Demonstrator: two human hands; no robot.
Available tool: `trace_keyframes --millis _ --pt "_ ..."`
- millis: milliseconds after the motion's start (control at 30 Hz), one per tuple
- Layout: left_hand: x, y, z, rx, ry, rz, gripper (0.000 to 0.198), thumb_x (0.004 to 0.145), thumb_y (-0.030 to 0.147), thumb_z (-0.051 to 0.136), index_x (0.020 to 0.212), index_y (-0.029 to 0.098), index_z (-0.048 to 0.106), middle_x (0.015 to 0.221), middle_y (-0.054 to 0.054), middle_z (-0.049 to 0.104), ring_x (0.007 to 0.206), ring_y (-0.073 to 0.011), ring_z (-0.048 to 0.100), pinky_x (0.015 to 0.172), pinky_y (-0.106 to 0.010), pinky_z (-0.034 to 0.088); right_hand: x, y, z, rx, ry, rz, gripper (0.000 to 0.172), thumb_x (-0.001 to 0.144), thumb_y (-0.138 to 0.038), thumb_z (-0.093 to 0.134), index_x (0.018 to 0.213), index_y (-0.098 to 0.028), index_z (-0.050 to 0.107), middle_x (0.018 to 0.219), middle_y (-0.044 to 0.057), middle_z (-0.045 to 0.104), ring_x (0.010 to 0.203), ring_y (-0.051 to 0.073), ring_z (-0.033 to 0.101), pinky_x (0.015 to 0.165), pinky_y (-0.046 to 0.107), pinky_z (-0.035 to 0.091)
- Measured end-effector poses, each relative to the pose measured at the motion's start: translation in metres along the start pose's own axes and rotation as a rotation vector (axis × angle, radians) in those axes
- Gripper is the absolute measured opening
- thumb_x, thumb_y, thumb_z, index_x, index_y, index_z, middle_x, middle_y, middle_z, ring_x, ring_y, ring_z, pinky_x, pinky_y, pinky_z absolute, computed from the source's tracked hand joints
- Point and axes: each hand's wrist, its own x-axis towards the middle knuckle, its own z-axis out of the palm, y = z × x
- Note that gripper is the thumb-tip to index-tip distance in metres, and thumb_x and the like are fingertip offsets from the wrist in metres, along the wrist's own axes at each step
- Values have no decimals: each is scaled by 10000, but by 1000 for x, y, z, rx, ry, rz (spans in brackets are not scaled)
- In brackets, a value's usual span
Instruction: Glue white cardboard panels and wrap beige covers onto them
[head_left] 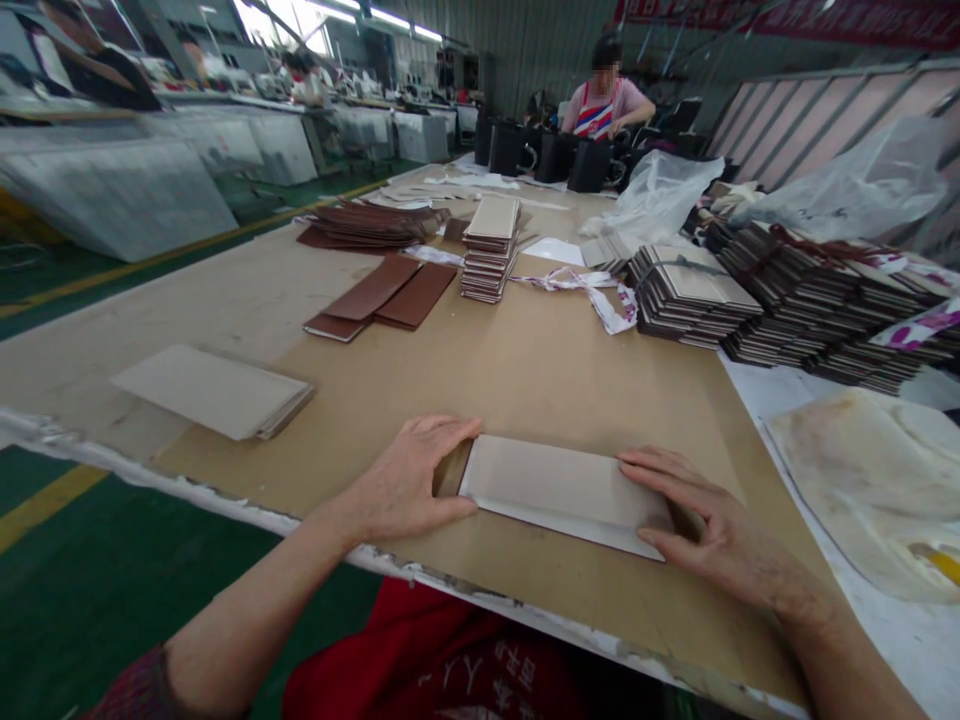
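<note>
A pale grey-beige rectangular panel [559, 488] lies flat on the tan table in front of me, its long side running left to right. My left hand [409, 480] is open at the panel's left end, with thumb and fingers spread towards its two corners. At the right end, my right hand [697, 520] touches the panel with outstretched fingers on the far edge and thumb at the near edge. Its fingers are apart too. To the left rests a low stack of similar pale panels [210, 390].
Brown panels [379, 295] lie beyond, beside an upright stack of pale-topped pieces [490, 250]. Tied bundles [694, 295] and dark stacks [840, 300] line the right side. Clear plastic [664, 195] lies behind them. A co-worker [607, 100] stands at the far end near black bags [555, 158].
</note>
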Motion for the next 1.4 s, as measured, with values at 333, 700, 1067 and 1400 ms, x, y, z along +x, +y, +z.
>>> trace_keyframes --millis 333,700,1067,1400 --pt "0 0 -1 -9 12 25 735 812 502 707 1445 255 428 1415 -91 541 1315 -305 450 1111 -490 351 -2 3 4 -1 -21 2 552 843 -321 697 1380 -300 571 1418 71 560 1367 312 441 1140 602 347" --pt "1 2 -1 16 6 25 698 818 457 720 1423 227 457 1407 -84 553 1306 -282 456 1111 -468 348 0 4 7 -23 -42 -5 553 848 -348 698 1380 -256 575 1418 95 559 1362 319 443 1126 616 358" --pt "1 0 1 0 34 72 635 813 445 718 1376 233 514 1375 -82 591 1296 -283 481 1097 -475 358 0 1 6 -16 -63 -8 537 844 -364 704 1357 -248 598 1400 111 571 1343 333 460 1103 630 378" --pt "2 -3 3 37 13 75 514 823 467 696 1295 286 599 1368 -44 605 1295 -276 493 1087 -501 371 0 -1 7 35 -54 -31 556 841 -337 727 1373 -267 578 1406 98 560 1349 298 446 1117 589 370"
